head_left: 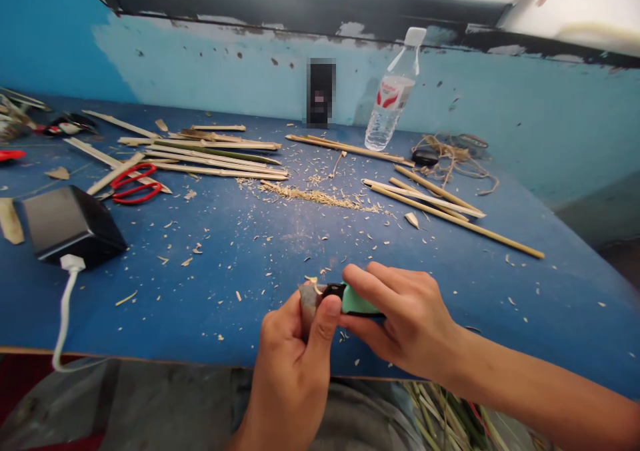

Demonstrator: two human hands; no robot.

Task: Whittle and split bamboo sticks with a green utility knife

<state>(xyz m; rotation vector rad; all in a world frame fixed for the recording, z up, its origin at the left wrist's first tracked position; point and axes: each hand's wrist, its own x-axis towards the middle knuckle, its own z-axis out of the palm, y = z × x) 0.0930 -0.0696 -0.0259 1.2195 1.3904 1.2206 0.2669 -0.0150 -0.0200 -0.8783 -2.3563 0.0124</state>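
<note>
My left hand (295, 364) is closed round a small greyish-brown flat piece (309, 301), its thumb pressed near the tool's black end. I cannot tell what the piece is made of. In my right hand (410, 311) is a green-and-black cutter (357, 300), gripped by its handle, with its black front end meeting the grey piece. The blade itself is hidden. A pale curl of shaving (314, 283) sticks up where the two meet. Both hands are held over the table's near edge.
Shavings (320, 196) lie in a heap on the blue table (225, 251). Split bamboo strips (215, 161) and thin sticks (460, 221) lie behind, with red-handled scissors (135, 183). A black box (73, 228) with a white cable stands left. A water bottle (393, 98) and twine (460, 154) are at the back.
</note>
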